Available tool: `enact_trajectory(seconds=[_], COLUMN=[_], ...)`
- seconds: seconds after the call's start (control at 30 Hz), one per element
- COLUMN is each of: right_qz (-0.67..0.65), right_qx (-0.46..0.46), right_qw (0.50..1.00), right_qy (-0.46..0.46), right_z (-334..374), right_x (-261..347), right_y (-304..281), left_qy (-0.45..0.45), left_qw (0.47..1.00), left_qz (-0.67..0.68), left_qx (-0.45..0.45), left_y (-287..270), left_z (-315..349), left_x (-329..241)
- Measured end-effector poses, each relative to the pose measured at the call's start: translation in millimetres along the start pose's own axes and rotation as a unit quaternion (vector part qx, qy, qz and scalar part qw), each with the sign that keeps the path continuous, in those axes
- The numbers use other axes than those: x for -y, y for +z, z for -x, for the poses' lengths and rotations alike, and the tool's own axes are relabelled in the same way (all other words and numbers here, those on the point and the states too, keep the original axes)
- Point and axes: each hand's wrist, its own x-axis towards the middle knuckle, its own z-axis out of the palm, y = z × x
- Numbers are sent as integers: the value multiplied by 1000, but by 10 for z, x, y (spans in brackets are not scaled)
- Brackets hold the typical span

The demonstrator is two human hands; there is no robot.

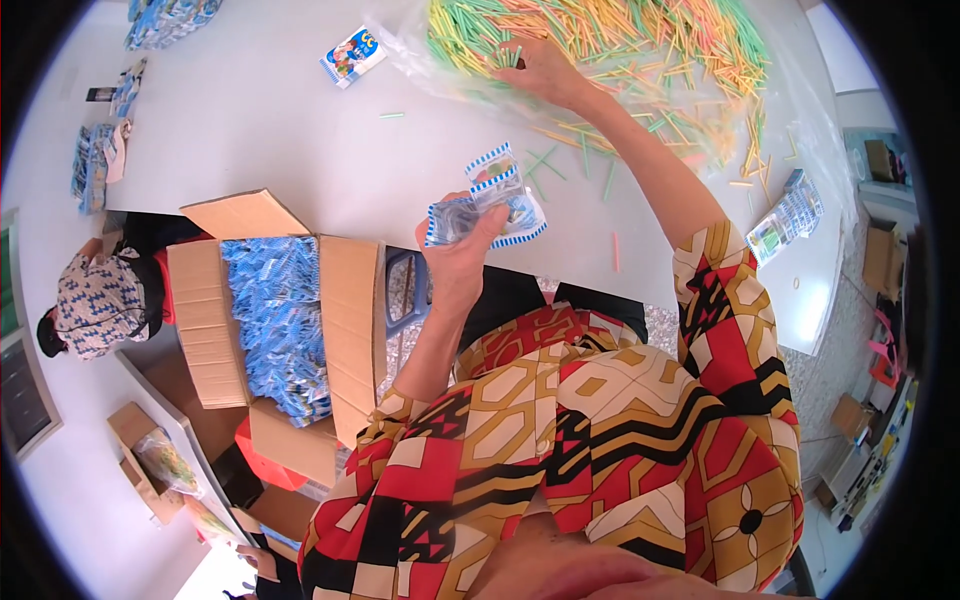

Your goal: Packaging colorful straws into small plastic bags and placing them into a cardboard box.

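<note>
My left hand [462, 258] is closed around small clear packets [497, 190] with blue-and-white striped edges, held over the near part of the table. The thumb presses on them, and something small and greenish shows in the upper one. At the far side, my right hand [545, 75] reaches to the left edge of a big heap of thin short sticks [620, 40] in green, yellow and orange. Its fingers pinch a few green sticks [511, 55]. Clear plastic sheeting [405, 50] lies under and around the heap.
Loose sticks [545, 165] lie scattered on the white table [280, 130]. A small printed box [352, 56] sits at the back; striped packets [787, 220] lie at the right. An open carton [350, 330] full of blue packets stands left. Another person [105, 300] is at far left.
</note>
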Motion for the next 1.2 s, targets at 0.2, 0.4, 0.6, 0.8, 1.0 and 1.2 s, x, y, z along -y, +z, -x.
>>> enact_trajectory(seconds=[0.2,0.4,0.6,0.8,1.0,1.2], right_qz=[21,96,124,-333,-281,-211], right_qx=[41,-69,5,22,176,138], right_qw=[995,993,981,934,935,965], right_qy=[92,-21,146,124,125,78], right_z=[-27,76,139,364,575,816], right_x=[346,60,105,1403,1892,1782], right_y=[-271,-474,-692,-1199,-1466,-1309], left_qy=[6,17,31,21,20,36], left_qw=[1000,1000,998,996,990,982], left_qz=[-4,-21,-55,-83,-125,-150], left_qx=[5,-2,26,40,66,111], left_y=[7,45,60,101,232,341], left_z=[3,-82,-123,-115,-94,-90], left_x=[-46,-88,-40,-53,-16,-24])
